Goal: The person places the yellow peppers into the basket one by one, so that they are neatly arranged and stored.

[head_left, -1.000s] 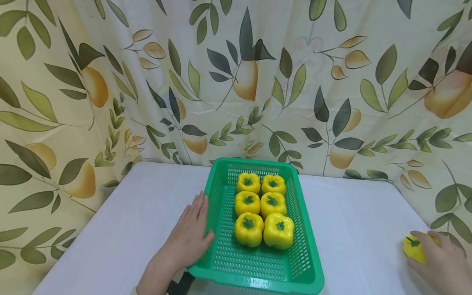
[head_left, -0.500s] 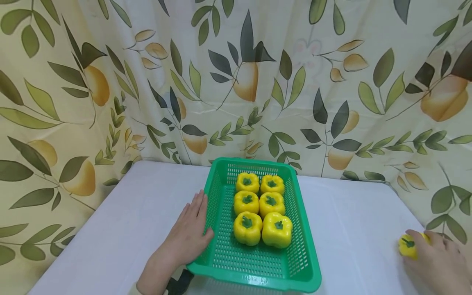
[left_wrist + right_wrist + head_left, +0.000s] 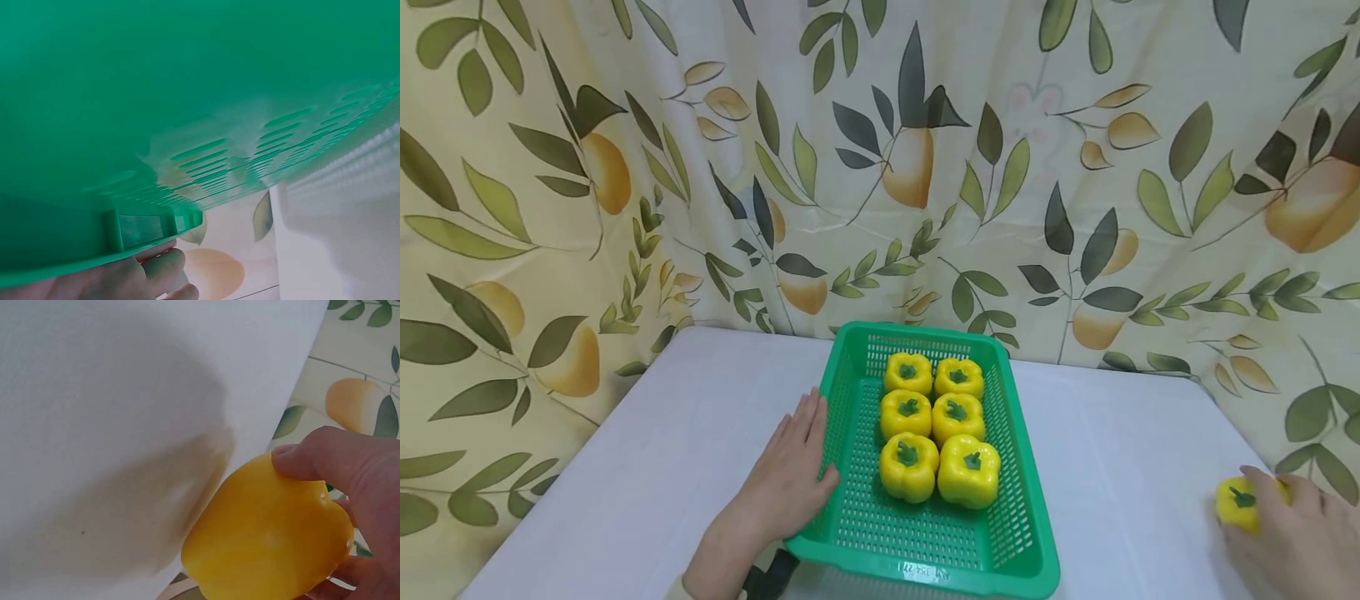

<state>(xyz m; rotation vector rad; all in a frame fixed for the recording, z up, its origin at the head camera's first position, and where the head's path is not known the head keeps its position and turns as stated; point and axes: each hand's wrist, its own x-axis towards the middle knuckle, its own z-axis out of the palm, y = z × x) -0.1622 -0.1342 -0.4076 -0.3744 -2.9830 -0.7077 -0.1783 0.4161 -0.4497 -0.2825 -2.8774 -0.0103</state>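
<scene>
At the right edge of the table, my right hand (image 3: 1300, 529) grips a yellow bell pepper (image 3: 1238, 504) with a green stem. In the right wrist view the thumb presses on the side of this pepper (image 3: 269, 531), while the other fingers are partly hidden behind it. My left hand (image 3: 786, 475) rests with straight fingers along the left rim of a green plastic basket (image 3: 917, 571). From the left wrist, the fingers (image 3: 164, 267) show under the basket's rim (image 3: 94, 259). Several yellow bell peppers (image 3: 908, 467) stand stem-up in paired rows inside the basket.
A white-covered table (image 3: 1120, 467) bears the basket at its middle. Behind and beside it hangs a curtain (image 3: 880, 167) printed with fruit and leaves. Bare basket floor (image 3: 910, 533) shows in front of the peppers and to their left.
The right hand keeps its grip on the pepper at the table's right edge, with only a slight shift. The left hand stays on the basket's rim, and the basket's peppers look unchanged.
</scene>
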